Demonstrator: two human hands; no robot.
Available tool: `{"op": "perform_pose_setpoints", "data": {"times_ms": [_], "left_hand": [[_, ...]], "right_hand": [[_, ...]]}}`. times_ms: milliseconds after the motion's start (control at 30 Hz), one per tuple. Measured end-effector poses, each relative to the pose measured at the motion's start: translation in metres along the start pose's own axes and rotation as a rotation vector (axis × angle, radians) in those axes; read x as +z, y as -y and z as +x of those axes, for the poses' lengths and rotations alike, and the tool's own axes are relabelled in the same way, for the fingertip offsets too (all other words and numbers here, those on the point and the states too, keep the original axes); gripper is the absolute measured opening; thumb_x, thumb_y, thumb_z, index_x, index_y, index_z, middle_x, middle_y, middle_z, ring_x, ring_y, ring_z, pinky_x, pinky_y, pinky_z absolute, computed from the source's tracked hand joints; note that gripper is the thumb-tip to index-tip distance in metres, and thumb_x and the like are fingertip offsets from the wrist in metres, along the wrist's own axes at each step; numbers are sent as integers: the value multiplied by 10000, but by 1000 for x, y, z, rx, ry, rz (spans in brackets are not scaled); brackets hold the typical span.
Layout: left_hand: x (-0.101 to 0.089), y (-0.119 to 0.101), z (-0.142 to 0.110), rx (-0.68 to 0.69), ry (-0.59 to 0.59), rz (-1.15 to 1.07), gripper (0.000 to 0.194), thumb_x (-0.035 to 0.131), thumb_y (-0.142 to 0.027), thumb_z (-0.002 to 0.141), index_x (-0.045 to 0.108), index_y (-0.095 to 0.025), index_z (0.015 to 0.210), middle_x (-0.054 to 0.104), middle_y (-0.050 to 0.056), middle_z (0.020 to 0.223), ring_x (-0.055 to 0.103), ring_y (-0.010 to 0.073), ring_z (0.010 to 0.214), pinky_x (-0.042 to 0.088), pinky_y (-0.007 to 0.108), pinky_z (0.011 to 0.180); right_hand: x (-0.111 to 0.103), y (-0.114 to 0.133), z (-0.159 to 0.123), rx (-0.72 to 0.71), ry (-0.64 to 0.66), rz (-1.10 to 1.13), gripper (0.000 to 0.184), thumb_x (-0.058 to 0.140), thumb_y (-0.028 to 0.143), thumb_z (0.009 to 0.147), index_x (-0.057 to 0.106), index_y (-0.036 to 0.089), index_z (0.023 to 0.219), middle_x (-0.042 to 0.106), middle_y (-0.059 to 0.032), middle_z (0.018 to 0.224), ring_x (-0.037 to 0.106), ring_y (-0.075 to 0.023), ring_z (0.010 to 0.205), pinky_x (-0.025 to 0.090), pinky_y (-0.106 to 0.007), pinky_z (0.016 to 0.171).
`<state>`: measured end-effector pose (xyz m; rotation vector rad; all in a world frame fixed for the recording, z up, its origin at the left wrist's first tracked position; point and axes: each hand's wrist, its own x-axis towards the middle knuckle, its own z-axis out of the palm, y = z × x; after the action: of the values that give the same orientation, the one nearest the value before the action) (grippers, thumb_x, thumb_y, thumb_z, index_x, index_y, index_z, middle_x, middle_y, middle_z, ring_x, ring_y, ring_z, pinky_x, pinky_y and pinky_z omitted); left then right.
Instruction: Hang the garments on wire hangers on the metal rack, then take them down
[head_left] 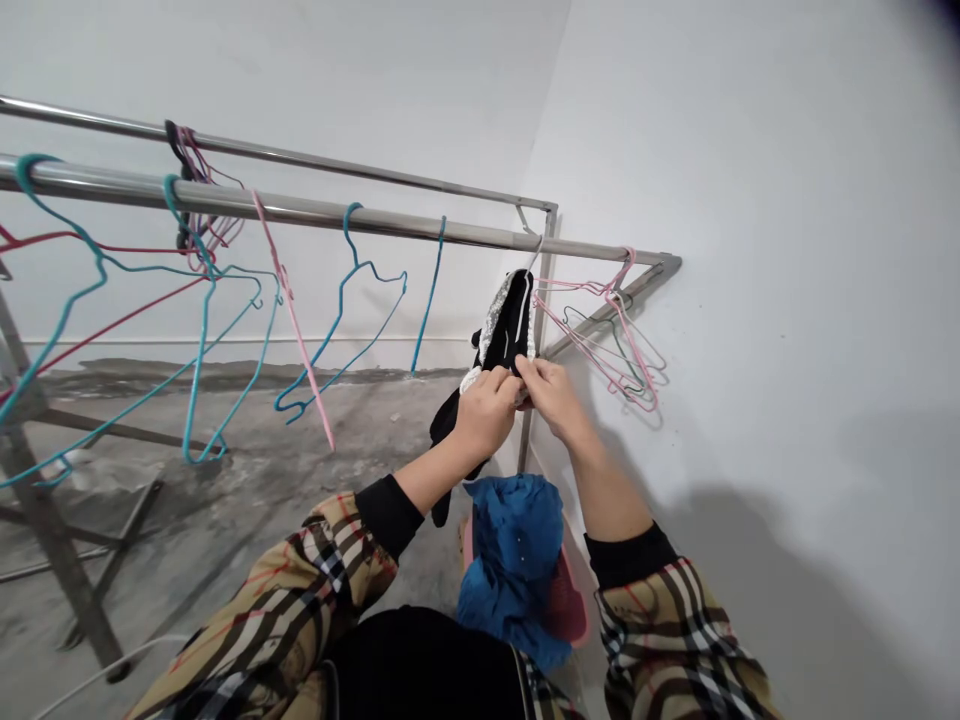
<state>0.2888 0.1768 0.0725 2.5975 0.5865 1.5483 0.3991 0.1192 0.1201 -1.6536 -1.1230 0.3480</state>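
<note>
A black garment with white trim (510, 318) hangs from the front rail on a white hanger (535, 258). My left hand (489, 408) is closed on the garment's near edge, its fingers curled over the cloth. Right beside it, my right hand (549, 392) pinches the same edge between thumb and fingers. The two hands almost touch, and what lies between the fingertips is partly hidden. One dark part of the garment dangles below my left forearm. Pink wire hangers (619, 340) hang just to the right of it.
Two metal rails (330, 212) run across the view, with blue hangers (346, 310) and a pink hanger (292, 310) on the front one. Below my hands, blue cloth (517, 540) spills over a pink basket (571, 605). A white wall (787, 250) stands close on the right.
</note>
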Motion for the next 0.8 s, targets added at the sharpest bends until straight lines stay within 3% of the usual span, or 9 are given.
{"op": "perform_pose_setpoints", "data": {"times_ms": [133, 233, 300, 400, 467, 600, 733, 800], "left_hand": [[1, 1, -8, 132, -25, 84, 195, 477, -91, 879, 634, -172, 960, 638, 63, 881, 581, 186, 789, 480, 300, 719], [-3, 1, -14, 160, -14, -70, 233, 528, -160, 870, 612, -181, 1087, 641, 76, 970, 610, 181, 850, 506, 290, 733], [-6, 1, -16, 123, -25, -255, 237, 576, -237, 864, 605, -186, 1093, 638, 78, 1000, 626, 171, 887, 522, 279, 753], [-12, 5, -14, -37, -110, -469, 216, 600, -274, 868, 596, -186, 1064, 639, 55, 935, 624, 139, 828, 531, 261, 748], [-16, 7, -12, -90, -189, -505, 173, 587, -247, 876, 591, -179, 1035, 636, 41, 876, 609, 131, 790, 528, 262, 737], [-23, 9, -9, -6, -305, -484, 99, 548, -175, 879, 585, -177, 971, 650, 49, 868, 615, 155, 865, 517, 305, 803], [-32, 5, -7, 48, -360, -499, 150, 559, -122, 864, 580, -180, 1001, 650, 43, 868, 615, 147, 855, 517, 297, 806], [-37, 3, -8, 64, -369, -515, 175, 569, -107, 857, 579, -184, 1015, 648, 34, 857, 611, 138, 833, 518, 286, 797]], "right_hand": [[7, -3, 0, 94, -12, 176, 220, 592, 361, 709, 455, 211, 624, 439, 61, 507, 438, -105, 516, 346, -223, 485], [11, -6, 1, 148, -13, 372, 127, 587, 290, 644, 506, 199, 680, 475, 73, 536, 420, -87, 499, 325, -211, 470], [15, -8, 1, 166, -10, 484, 130, 595, 258, 612, 527, 195, 703, 504, 77, 551, 432, -82, 503, 332, -207, 478], [21, -12, -1, 195, -17, 592, 169, 621, 249, 612, 564, 197, 762, 583, 67, 600, 526, -101, 574, 400, -209, 538], [24, -17, -1, 208, -59, 639, 220, 654, 271, 630, 596, 199, 830, 645, 52, 667, 597, -124, 654, 463, -226, 608], [23, -37, 10, 213, -184, 743, 236, 661, 302, 707, 619, 200, 915, 707, 18, 754, 670, -165, 729, 550, -315, 734], [7, -64, 39, 236, -390, 791, 124, 607, 234, 753, 594, 199, 871, 703, 14, 706, 681, -169, 676, 582, -370, 740], [-5, -75, 53, 181, -415, 809, 90, 587, 220, 762, 576, 202, 850, 689, 25, 685, 674, -160, 657, 587, -372, 738]]}}
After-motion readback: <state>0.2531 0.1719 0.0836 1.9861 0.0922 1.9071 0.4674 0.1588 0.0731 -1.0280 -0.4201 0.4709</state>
